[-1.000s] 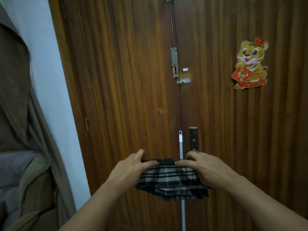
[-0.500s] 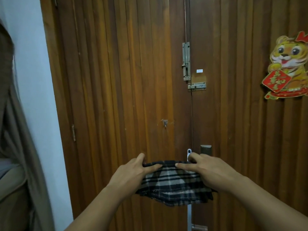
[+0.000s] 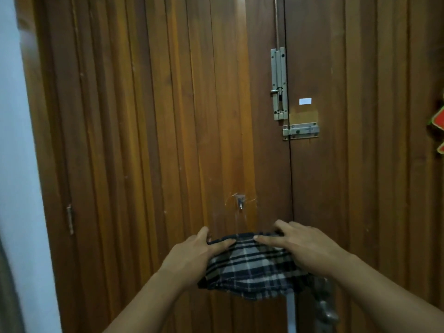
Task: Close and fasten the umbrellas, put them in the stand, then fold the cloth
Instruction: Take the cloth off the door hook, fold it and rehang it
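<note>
Head view: the wooden door (image 3: 168, 140) fills the frame, its small hook (image 3: 240, 205) at twelve o'clock from the plaid cloth (image 3: 249, 267). The cloth, folded, hangs at five o'clock of centre, its top edge pinched by the left hand (image 3: 199, 251) and the right hand (image 3: 302, 246). Judged: keep the edges matched and the tension even while folding.
</note>
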